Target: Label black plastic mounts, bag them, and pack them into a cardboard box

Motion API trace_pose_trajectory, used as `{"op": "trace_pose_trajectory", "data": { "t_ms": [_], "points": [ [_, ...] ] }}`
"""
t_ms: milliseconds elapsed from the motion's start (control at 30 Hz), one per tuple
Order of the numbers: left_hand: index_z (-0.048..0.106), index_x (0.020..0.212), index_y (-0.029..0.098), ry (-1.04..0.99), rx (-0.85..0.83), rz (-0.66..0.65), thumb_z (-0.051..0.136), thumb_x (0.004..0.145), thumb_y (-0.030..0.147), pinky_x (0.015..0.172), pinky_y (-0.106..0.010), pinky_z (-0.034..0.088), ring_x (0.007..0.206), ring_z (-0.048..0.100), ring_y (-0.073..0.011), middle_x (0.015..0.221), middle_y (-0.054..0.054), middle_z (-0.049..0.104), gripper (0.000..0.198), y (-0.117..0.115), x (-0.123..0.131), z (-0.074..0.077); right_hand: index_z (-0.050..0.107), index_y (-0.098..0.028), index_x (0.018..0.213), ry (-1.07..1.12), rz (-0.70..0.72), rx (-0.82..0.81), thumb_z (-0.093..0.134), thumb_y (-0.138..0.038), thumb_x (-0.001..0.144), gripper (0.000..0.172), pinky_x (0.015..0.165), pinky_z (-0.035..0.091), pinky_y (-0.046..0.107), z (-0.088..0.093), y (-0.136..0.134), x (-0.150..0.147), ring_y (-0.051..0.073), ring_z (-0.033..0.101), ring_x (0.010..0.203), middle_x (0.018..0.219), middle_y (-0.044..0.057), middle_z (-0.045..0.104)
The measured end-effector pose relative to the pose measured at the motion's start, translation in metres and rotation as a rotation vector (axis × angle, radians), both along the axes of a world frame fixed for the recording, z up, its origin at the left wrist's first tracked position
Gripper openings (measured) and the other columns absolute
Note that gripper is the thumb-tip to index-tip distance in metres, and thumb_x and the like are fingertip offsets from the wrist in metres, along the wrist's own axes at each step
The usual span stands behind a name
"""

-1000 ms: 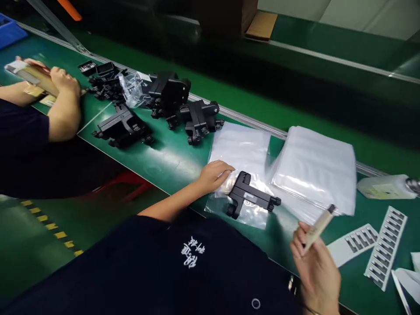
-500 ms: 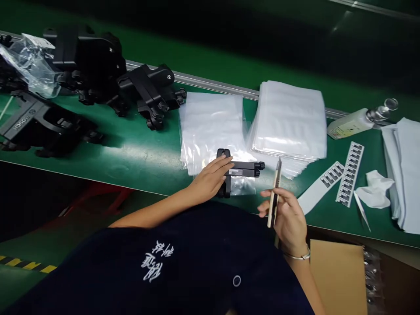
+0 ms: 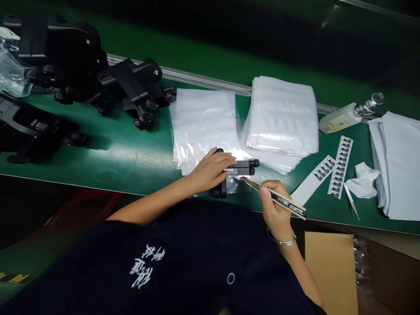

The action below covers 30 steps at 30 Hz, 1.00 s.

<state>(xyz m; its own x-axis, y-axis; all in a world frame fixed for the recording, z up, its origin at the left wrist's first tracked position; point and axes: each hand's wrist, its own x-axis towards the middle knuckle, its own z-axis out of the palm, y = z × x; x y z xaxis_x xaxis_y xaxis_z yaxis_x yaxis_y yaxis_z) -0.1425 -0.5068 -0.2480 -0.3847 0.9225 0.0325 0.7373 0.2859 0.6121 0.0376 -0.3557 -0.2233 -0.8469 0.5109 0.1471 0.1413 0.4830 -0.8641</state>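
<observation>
My left hand [image 3: 210, 169] lies over a black bracket [image 3: 244, 167] with small knobs at its right end, holding it down with fingers and thumb. The hand hides its middle. The bracket rests on clear plastic bags near the bench's front edge. My right hand [image 3: 276, 202] is closed around a slim utility knife [image 3: 288, 205]. The knife slants up and left, its blade tip close to the bracket's lower edge; whether they touch, I cannot tell. White plastic bags [image 3: 203, 116] are spread behind my left hand.
A thick stack of bags [image 3: 282, 113] stands behind the knife. To the right are label strips [image 3: 340, 166], crumpled tissue [image 3: 364, 180], tweezers [image 3: 351, 201], a pump bottle [image 3: 341, 120] and folded white sheets [image 3: 400, 164]. Several black brackets [image 3: 134, 89] sit at left. Below is a cardboard box [image 3: 331, 271].
My right hand has moved left and turned the knife from upright to slanting, bringing its tip to the bracket. My left hand stays on the bracket. The view has shifted slightly.
</observation>
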Motion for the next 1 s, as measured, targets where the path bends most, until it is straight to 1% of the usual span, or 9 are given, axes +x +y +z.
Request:
{"op": "trace_pose_trajectory", "data": {
  "t_ms": [267,500,567,633,700,767,833,900,1000],
  "points": [
    [0.059,0.125,0.02,0.015,0.034,-0.003,0.045,0.094,0.027,0.118,-0.055,0.023,0.129,0.052,-0.0254,0.131,-0.009,0.062,0.035,-0.001,0.0,-0.008,0.059,-0.023,0.089,-0.022,0.014,-0.058,0.054,-0.03,0.095,0.011,0.061,0.039,0.029,-0.007,0.002,-0.009,0.013,0.05,0.062,0.071,-0.003,0.055],
    [0.059,0.125,0.022,0.017,0.042,0.002,0.046,0.094,0.027,0.118,-0.055,0.023,0.128,0.052,-0.0252,0.132,-0.008,0.062,0.034,-0.001,0.0,-0.009,0.058,-0.023,0.087,-0.025,-0.001,-0.077,0.054,-0.03,0.095,0.011,0.059,0.037,0.027,-0.006,0.001,-0.009,0.012,0.047,0.06,0.069,-0.004,0.052],
    [0.059,0.125,0.021,0.018,0.045,0.001,0.046,0.094,0.026,0.119,-0.055,0.022,0.128,0.052,-0.025,0.132,-0.008,0.062,0.035,-0.001,0.0,-0.01,0.058,-0.023,0.086,-0.03,-0.015,-0.119,0.054,-0.031,0.095,0.013,0.057,0.036,0.027,-0.007,0.001,-0.01,0.011,0.046,0.059,0.066,-0.004,0.05],
    [0.059,0.126,0.021,0.015,0.045,-0.001,0.046,0.094,0.026,0.118,-0.055,0.022,0.128,0.053,-0.025,0.132,-0.008,0.062,0.035,-0.001,0.0,-0.009,0.057,-0.023,0.083,-0.02,-0.032,-0.197,0.054,-0.034,0.095,0.016,0.057,0.036,0.026,-0.01,0.001,-0.012,0.011,0.046,0.058,0.064,-0.004,0.049],
    [0.059,0.126,0.021,0.014,0.044,0.0,0.046,0.094,0.025,0.118,-0.055,0.022,0.127,0.053,-0.025,0.131,-0.009,0.062,0.035,-0.001,0.0,-0.009,0.056,-0.022,0.082,0.007,-0.046,-0.273,0.054,-0.036,0.095,0.019,0.057,0.038,0.026,-0.013,0.0,-0.014,0.011,0.047,0.059,0.064,-0.004,0.05],
    [0.059,0.126,0.021,0.013,0.046,-0.001,0.046,0.093,0.025,0.118,-0.055,0.022,0.128,0.053,-0.0248,0.131,-0.009,0.062,0.035,-0.001,0.0,-0.009,0.055,-0.022,0.081,0.038,-0.065,-0.314,0.054,-0.038,0.095,0.021,0.057,0.038,0.026,-0.014,0.0,-0.015,0.011,0.048,0.059,0.064,-0.004,0.051],
    [0.058,0.126,0.02,0.008,0.045,-0.004,0.045,0.094,0.025,0.119,-0.054,0.022,0.128,0.052,-0.0246,0.132,-0.008,0.062,0.035,-0.001,0.0,-0.009,0.055,-0.022,0.08,0.06,-0.092,-0.301,0.053,-0.038,0.095,0.022,0.057,0.039,0.026,-0.014,0.0,-0.013,0.011,0.048,0.058,0.063,-0.004,0.05],
    [0.059,0.126,0.021,0.005,0.042,-0.005,0.045,0.094,0.026,0.119,-0.054,0.022,0.128,0.052,-0.0245,0.132,-0.008,0.062,0.035,-0.001,-0.001,-0.009,0.057,-0.023,0.082,0.068,-0.106,-0.25,0.055,-0.039,0.094,0.02,0.056,0.039,0.026,-0.012,0.001,-0.011,0.012,0.048,0.057,0.063,-0.004,0.051],
    [0.059,0.126,0.021,0.008,0.044,0.002,0.046,0.093,0.026,0.119,-0.054,0.022,0.128,0.052,-0.0249,0.131,-0.009,0.063,0.035,-0.001,0.0,-0.009,0.061,-0.024,0.095,0.056,-0.057,-0.209,0.056,-0.037,0.093,0.014,0.058,0.042,0.027,-0.011,0.004,-0.009,0.014,0.052,0.061,0.067,-0.003,0.055]
  ]
}}
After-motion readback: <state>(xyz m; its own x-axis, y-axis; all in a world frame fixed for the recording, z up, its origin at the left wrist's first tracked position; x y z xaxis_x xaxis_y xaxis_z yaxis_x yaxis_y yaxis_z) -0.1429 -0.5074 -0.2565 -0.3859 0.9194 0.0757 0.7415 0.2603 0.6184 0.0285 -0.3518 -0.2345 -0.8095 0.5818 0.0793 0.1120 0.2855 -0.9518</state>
